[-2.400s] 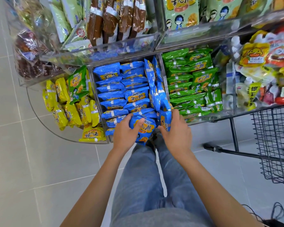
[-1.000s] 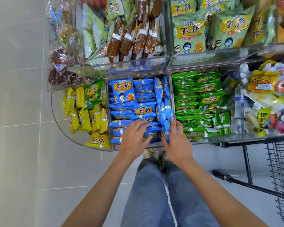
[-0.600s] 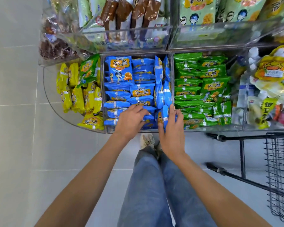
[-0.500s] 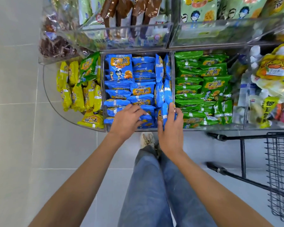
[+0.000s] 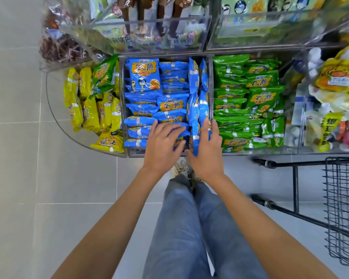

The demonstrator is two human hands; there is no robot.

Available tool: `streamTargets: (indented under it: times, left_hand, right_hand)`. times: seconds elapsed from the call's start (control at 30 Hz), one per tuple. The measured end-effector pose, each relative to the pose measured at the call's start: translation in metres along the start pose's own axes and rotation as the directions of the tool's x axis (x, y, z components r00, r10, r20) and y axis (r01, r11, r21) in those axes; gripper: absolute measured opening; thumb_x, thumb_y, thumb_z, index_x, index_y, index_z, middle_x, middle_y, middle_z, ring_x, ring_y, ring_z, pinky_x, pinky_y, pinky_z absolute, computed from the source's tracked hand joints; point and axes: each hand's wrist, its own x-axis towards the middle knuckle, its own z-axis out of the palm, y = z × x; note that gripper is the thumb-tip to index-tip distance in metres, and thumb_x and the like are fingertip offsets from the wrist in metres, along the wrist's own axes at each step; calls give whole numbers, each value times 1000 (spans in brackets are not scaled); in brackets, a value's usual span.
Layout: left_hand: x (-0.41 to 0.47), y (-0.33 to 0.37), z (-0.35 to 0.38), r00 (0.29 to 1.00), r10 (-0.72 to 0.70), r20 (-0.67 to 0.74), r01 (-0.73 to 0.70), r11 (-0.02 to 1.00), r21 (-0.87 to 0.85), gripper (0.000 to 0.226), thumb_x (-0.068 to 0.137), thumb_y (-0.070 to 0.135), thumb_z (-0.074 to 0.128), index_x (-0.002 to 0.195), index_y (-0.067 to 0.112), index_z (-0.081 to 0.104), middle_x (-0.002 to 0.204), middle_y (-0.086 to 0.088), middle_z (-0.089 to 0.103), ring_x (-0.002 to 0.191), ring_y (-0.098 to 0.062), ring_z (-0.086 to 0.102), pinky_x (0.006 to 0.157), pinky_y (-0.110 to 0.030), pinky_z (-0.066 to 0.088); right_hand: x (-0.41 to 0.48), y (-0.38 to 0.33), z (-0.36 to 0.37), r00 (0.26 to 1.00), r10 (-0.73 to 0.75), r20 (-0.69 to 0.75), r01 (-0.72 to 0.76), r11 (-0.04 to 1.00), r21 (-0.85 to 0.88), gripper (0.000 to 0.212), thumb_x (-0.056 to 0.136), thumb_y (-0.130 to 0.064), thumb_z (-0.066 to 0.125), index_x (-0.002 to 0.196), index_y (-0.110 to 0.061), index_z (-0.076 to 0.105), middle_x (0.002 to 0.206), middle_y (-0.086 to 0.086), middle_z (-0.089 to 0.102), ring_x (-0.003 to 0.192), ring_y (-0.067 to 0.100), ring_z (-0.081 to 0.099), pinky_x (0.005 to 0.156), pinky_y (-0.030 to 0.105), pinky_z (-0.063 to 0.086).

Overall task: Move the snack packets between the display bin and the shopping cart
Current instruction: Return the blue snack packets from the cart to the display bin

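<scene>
We are pinching an upright blue packet (image 5: 195, 135) between right hand (image 5: 207, 152) thumb and fingers at the display bin (image 5: 133, 153) front, its length pointing away; left hand (image 5: 161, 147) is resting flat alongside, shopping cart (image 5: 343, 198) standing to our right

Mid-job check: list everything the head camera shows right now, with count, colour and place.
blue snack packets: many, blue, middle compartment of the display bin
green snack packets: many, green, compartment right of the blue ones
yellow snack packets: many, yellow, curved left-end compartment
brown packets: several, brown, upper tier, left
pouches: several, mostly yellow and white, far-right compartment
display bin: one, clear, in front of the person
shopping cart: one, black wire, lower right
legs: two, blue jeans, bottom centre
left hand: one, rests on the front blue snack packets
right hand: one, pinches an upright blue packet, front right of that compartment
</scene>
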Motion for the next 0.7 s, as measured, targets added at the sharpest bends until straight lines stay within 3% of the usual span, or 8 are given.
streamTargets:
  times: [0.1, 0.2, 0.3, 0.37, 0.43, 0.53, 0.6, 0.7]
  left_hand:
    - [-1, 15, 5, 994, -97, 42, 100, 990, -96, 35, 84, 37, 63, 108, 14, 72, 110, 0, 70, 109, -24, 58, 109, -48, 30]
    - [5, 26, 16, 975, -211, 70, 216, 973, -83, 37, 85, 43, 63, 111, 17, 71, 112, 2, 69, 114, -25, 51, 108, -42, 27]
    - [13, 31, 22, 944, -324, 57, 328, 940, -91, 34, 84, 45, 63, 106, 22, 73, 113, 6, 68, 115, -23, 46, 104, -36, 25]
    - [17, 31, 22, 936, -346, 70, 351, 933, -78, 33, 84, 46, 63, 105, 22, 73, 113, 7, 68, 114, -22, 45, 103, -36, 28]
    - [18, 30, 16, 943, -321, 83, 329, 937, -119, 30, 85, 41, 64, 104, 20, 73, 111, 5, 68, 111, -20, 47, 100, -34, 33]
    - [23, 17, -5, 944, -328, 23, 325, 921, -215, 20, 88, 33, 61, 98, 21, 73, 108, 4, 68, 108, -18, 51, 90, -23, 34]
    - [34, 2, -25, 907, -417, -61, 391, 886, -250, 17, 90, 31, 58, 100, 22, 69, 111, 2, 65, 108, -17, 51, 81, -17, 30]
    - [63, -32, -54, 831, -535, -154, 473, 825, -310, 24, 93, 27, 56, 113, 16, 62, 114, -3, 61, 107, -21, 53, 82, -19, 34]
  right_hand:
    - [-15, 14, -6, 997, -63, -47, 67, 992, 107, 84, 86, -22, 62, 149, -9, 7, 158, 5, 5, 139, 22, 25, 95, 35, 43]
    - [-28, 27, -6, 994, -102, 36, 103, 994, -22, 81, 90, -24, 56, 149, -15, 1, 155, -9, -10, 122, 25, 48, 65, 29, 41]
    - [-29, 31, -7, 988, -124, 89, 136, 980, -143, 79, 92, -29, 51, 149, -13, -1, 152, -8, -18, 121, 27, 49, 64, 28, 39]
    - [-29, 27, -11, 992, -97, 83, 111, 976, -186, 75, 91, -26, 51, 150, -11, 6, 157, 0, -7, 128, 26, 44, 78, 32, 46]
    - [-30, 16, -18, 997, -76, 22, 78, 985, -157, 67, 89, -19, 52, 147, -5, 22, 156, 10, 17, 132, 26, 41, 93, 36, 44]
    - [-22, -8, -30, 977, -145, -157, 129, 986, -110, 49, 82, -12, 61, 128, 1, 50, 128, 19, 55, 115, 34, 54, 92, 40, 46]
    - [-3, -29, -38, 966, -153, -210, 157, 988, -1, 38, 85, -14, 60, 121, -2, 57, 115, 14, 63, 106, 32, 57, 89, 38, 46]
    - [52, -66, -43, 995, -72, -71, 85, 977, 195, 36, 92, -24, 53, 125, -10, 55, 121, 6, 62, 110, 22, 56, 91, 33, 44]
